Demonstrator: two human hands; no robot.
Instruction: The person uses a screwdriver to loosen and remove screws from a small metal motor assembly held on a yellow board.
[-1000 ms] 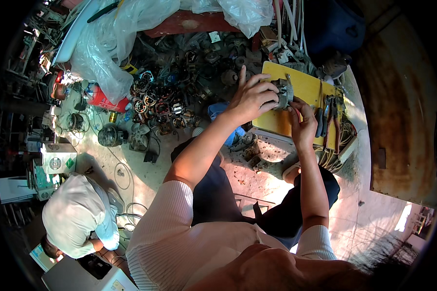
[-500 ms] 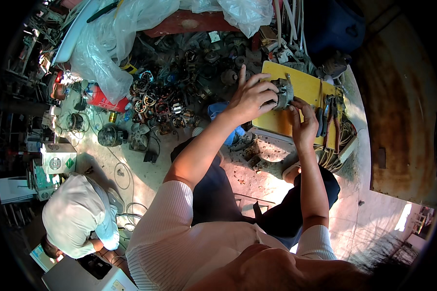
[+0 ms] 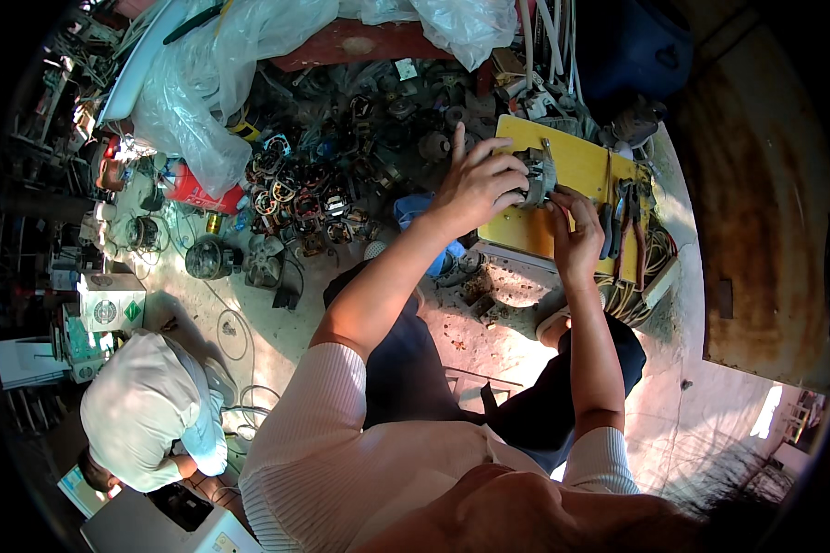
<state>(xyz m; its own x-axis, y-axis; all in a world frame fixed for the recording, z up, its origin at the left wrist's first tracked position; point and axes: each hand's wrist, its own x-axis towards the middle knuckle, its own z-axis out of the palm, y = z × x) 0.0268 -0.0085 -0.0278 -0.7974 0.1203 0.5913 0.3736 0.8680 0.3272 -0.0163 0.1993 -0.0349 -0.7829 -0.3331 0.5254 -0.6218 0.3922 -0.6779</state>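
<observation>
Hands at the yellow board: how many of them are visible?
2. The left hand is at the left side of the grey metal part; the right hand is at its lower right edge. No other hand shows there.

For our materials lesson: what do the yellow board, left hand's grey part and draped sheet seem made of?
Yellow board: smooth, perhaps painted wood or plastic; its even colour hides which.
Grey part: probably metal; dull, hard-edged.
Draped sheet: likely clear plastic film; glossy, see-through, wrinkled.
</observation>
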